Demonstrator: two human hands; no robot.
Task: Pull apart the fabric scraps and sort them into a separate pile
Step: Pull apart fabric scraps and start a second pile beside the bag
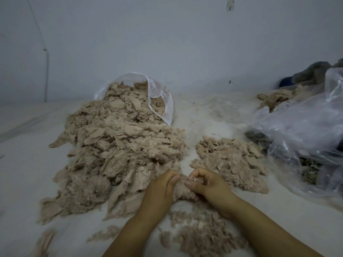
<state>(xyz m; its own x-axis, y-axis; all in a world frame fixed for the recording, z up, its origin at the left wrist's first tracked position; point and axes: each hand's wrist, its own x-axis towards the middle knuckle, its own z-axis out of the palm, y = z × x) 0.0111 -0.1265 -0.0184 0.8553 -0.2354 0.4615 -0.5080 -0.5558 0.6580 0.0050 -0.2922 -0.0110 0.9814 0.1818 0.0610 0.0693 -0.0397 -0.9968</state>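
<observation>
A big heap of beige fabric scraps (pixel 118 145) spills from a clear plastic bag (pixel 159 97) at the back left. A smaller pile of scraps (pixel 232 162) lies to the right of it. Between the two, near me, both hands hold one clump of beige scrap (pixel 181 190). My left hand (pixel 161 190) grips its left side with curled fingers. My right hand (pixel 206 184) pinches its right side, fingers curled over it. Loose fluffy shreds (pixel 202 232) lie on the white surface under my forearms.
A crumpled clear plastic bag (pixel 304 134) with dark cloth inside fills the right side. More beige fabric and grey cloth (pixel 313 73) sit behind it by the wall. A white sheet (pixel 22 164) covers the surface; small scraps (pixel 46 242) lie at the front left.
</observation>
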